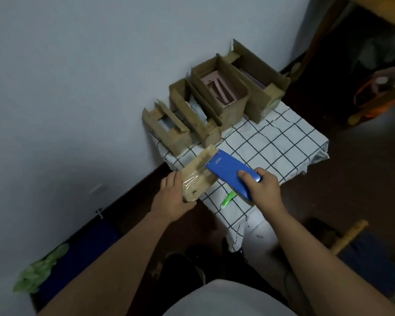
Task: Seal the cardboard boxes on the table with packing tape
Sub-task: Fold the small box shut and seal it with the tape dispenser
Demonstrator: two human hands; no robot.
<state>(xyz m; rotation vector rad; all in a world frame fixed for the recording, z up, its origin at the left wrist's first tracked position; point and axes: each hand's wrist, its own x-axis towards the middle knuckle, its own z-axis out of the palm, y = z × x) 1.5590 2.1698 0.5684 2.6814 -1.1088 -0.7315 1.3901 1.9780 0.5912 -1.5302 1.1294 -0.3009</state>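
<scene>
A small flat cardboard box [197, 172] lies at the table's near left corner, its near end covered by shiny clear tape. My left hand [172, 197] grips that near end. My right hand [261, 190] holds a blue tape dispenser [228, 171], whose front edge lies on top of the box. Several open cardboard boxes stand in a row along the wall behind: a small one [167, 131], a taller one [192, 112], one with a pink insert [219, 92] and the largest [258, 83].
The small table wears a white cloth with a dark grid [271, 142]. A green pen-like object [228, 199] lies on the cloth under my right hand. A wooden stool [349, 236] stands at the right, an orange bag [379, 96] on the dark floor beyond.
</scene>
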